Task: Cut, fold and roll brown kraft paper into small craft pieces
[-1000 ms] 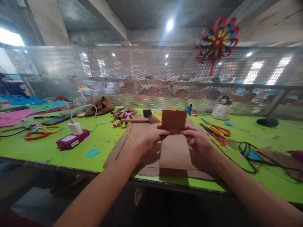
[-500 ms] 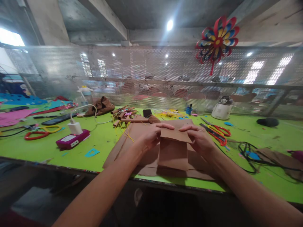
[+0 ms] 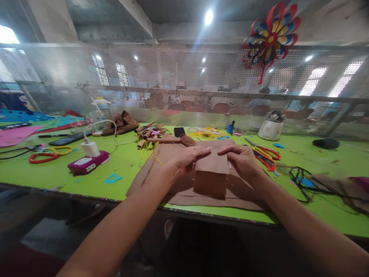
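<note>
A folded piece of brown paper (image 3: 211, 163) stands in front of me, its top flap bent over a shaded front panel. My left hand (image 3: 190, 157) grips its left edge, fingers pointing inward along the top. On the opposite edge, my right hand (image 3: 243, 158) has its fingers bent over the top and its thumb tucked close by. The undersides of both grips are partly hidden. Beneath the folded piece lies a larger brown paper sheet (image 3: 157, 169), near the front edge of the green table (image 3: 95, 188).
Rolled brown paper tubes (image 3: 147, 134) and yellow strings lie behind the left hand. Right of the right hand are scissors (image 3: 271, 153) and a cutter (image 3: 263, 161). A purple power adapter (image 3: 88, 162) sits left, a white bottle (image 3: 271, 126) back right, and black cable (image 3: 300, 182) at right.
The folded paper's front panel has tipped or dropped and shows shorter and darker. My right hand's fingers have shifted slightly over the top edge. The whole view has tilted a little.
</note>
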The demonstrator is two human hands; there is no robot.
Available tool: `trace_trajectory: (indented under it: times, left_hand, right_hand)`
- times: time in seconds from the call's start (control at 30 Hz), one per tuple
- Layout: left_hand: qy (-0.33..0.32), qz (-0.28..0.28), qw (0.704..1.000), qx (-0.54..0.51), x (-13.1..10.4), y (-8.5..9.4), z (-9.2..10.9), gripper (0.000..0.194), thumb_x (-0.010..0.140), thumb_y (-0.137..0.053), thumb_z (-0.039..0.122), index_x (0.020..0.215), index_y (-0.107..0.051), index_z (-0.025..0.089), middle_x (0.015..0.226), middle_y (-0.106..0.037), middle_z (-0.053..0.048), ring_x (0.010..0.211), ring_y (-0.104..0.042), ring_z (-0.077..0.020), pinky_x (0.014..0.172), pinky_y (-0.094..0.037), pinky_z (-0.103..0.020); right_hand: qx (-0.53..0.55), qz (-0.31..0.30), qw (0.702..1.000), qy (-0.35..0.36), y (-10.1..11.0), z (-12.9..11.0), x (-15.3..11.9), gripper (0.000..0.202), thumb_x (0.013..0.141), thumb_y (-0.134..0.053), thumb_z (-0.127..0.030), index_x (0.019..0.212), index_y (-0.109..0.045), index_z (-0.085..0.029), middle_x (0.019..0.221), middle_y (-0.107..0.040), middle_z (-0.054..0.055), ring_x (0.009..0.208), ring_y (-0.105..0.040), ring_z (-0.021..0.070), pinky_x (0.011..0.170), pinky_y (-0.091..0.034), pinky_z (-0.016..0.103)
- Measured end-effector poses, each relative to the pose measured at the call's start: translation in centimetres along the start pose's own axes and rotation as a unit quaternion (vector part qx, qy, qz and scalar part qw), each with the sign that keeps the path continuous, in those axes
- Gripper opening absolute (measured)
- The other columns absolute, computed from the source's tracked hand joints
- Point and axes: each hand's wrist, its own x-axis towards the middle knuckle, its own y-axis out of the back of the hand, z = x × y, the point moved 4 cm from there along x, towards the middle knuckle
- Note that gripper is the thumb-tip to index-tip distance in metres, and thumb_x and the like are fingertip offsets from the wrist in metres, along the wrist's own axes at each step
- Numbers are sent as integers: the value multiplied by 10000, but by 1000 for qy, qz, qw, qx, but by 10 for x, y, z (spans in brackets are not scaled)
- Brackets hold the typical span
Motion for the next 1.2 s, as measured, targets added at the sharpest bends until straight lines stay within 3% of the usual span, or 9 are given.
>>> trace_trajectory:
  times: [0.13,0.37,0.63,0.83,0.97,1.2]
  left_hand:
    - [18,6,999,29,-1,-4,-4,181,648,-741,236,654,-586,143,619,-604,5,566,-507,-91,569,-367,-221]
    - [-14,32,997,70,-3,-6,1,249,670,-723,300,612,-528,156,583,-568,12,543,-475,-89,523,-324,-211]
    - [-62,22,994,85,0,0,-1,207,697,-696,348,711,-614,159,730,-639,-29,666,-552,-124,623,-394,-239]
    - [-58,12,995,86,-2,-1,0,187,693,-705,313,785,-650,160,788,-663,-55,702,-574,-143,655,-415,-261]
    - [-68,17,992,107,-1,0,2,187,705,-695,314,791,-651,153,827,-663,-65,734,-571,-148,681,-417,-261]
    - [-87,26,987,135,-2,-1,4,227,713,-680,325,831,-655,133,865,-671,-90,788,-578,-178,723,-420,-285]
  right_hand:
    - [-38,-7,999,12,1,-1,2,270,611,-549,-99,643,-737,-291,696,-675,-8,669,-551,153,578,-413,294]
    - [-78,-5,997,25,-2,-5,2,264,613,-542,-107,651,-737,-281,693,-681,-7,579,-514,138,516,-414,285]
    - [-40,-17,999,11,1,3,4,219,647,-577,-127,691,-739,-269,723,-686,-3,596,-535,134,559,-435,290]
    - [51,-28,998,-34,-5,1,2,252,679,-684,-240,930,-707,-250,717,-664,-9,553,-504,112,549,-415,283]
    - [62,-18,995,-71,-5,3,2,169,645,-731,-284,801,-725,-219,687,-660,5,566,-514,119,573,-417,293]
    - [96,-10,991,-95,-7,0,0,149,620,-744,-263,759,-730,-211,691,-668,10,606,-535,129,597,-422,286]
